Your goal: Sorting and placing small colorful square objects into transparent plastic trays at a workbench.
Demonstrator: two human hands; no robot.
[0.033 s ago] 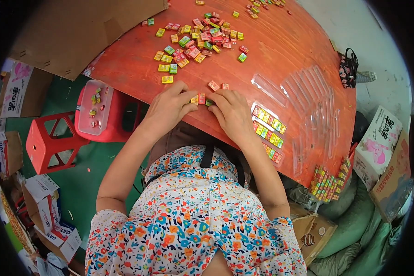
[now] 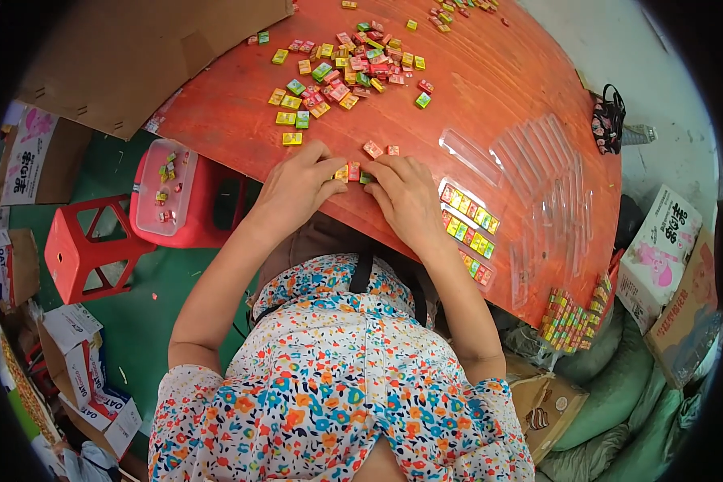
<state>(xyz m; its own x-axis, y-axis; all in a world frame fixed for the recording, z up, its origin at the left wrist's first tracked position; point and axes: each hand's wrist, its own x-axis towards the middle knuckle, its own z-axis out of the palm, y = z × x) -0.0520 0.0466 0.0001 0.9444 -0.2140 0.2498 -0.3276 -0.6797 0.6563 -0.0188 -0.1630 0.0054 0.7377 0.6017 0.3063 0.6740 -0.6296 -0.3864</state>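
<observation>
Near the table's front edge, a short row of small candy boxes [image 2: 353, 172] in yellow, red and green is pinched end to end between my two hands. My left hand [image 2: 301, 191] grips its left end, with thumb and fingers closed. At the right end my right hand [image 2: 407, 193] is closed on the green box; its fingers partly cover that end. Two loose red boxes [image 2: 373, 149] lie just beyond my fingers. To the right of my right hand are clear plastic trays [image 2: 469, 223] filled with rows of the same boxes, the nearest partly behind my forearm.
A heap of loose candy boxes [image 2: 361, 64] spreads over the far side of the red table [image 2: 474, 88]. Clear plastic trays [image 2: 538, 161] overlap at the right, and stacked filled rows [image 2: 574, 317] stand at the right edge. A plastic tub [image 2: 161, 209] and red stool [image 2: 92, 245] are on the left.
</observation>
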